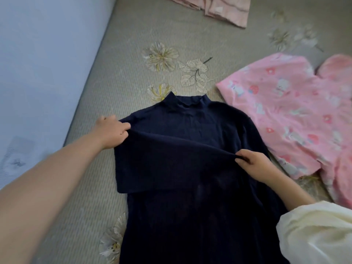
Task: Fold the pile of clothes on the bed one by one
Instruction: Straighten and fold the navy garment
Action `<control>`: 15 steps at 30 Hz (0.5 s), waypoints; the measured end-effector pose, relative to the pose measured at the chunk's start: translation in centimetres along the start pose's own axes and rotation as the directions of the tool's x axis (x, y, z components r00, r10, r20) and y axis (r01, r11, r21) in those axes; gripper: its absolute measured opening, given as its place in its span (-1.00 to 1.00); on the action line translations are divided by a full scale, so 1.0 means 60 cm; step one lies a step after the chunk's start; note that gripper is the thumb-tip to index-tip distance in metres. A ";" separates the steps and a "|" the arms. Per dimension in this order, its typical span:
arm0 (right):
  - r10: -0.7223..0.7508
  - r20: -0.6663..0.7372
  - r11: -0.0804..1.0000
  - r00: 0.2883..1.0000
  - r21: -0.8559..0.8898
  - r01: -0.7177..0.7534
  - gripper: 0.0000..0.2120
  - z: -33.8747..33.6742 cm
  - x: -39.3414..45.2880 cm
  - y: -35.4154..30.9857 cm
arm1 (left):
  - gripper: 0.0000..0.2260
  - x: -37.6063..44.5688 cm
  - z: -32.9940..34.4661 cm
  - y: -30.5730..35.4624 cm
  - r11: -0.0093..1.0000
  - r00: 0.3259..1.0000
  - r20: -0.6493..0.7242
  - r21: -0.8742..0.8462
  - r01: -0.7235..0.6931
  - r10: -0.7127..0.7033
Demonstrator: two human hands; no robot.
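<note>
— Cream sleeve [314, 235] sits lowest in view, on the right arm; the right hand [255, 165] ahead of it pinches the raised fold of the navy sweater [182, 119] near its right side.

— And the left hand [112, 130]?

— Its fingers are curled on the same fold at the sweater's left shoulder. Between the two hands the cloth is pulled into a ridge, with a flap hanging down over the body. The sweater lies flat on the bed [118, 54], collar pointing away from the person.

— So what could spoil this fold?

— The ridge runs aslant, the left end farther up than the right. If the hands lay it down like that, the fold would likely come out crooked. The knit looks soft, so it may sag or bunch in the middle once released.

— Anything nearby to worry about?

— The pink pyjama top [282, 115] lies just beside the sweater's right edge, seemingly touching it. A sideways tug from the right hand could drag that along. The folded pale-pink piece [226, 10] at the far end is well apart.
</note>
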State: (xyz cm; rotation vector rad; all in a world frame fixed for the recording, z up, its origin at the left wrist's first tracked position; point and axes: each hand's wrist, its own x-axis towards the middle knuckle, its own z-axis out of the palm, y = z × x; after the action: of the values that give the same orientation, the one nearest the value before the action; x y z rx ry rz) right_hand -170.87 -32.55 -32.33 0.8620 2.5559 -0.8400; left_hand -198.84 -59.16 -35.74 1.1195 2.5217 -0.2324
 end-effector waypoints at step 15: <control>-0.128 -0.174 0.838 0.976 -0.546 0.012 -0.78 0.009 0.127 0.002 | -0.72 0.031 0.061 0.027 0.930 0.945 -0.062 0.169 0.327 -0.321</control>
State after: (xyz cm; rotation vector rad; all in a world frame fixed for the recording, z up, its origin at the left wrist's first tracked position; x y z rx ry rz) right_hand -176.60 -29.44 -36.31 0.6957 2.7889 -0.0071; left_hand -197.80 -57.89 -39.86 0.7615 2.7506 -0.5404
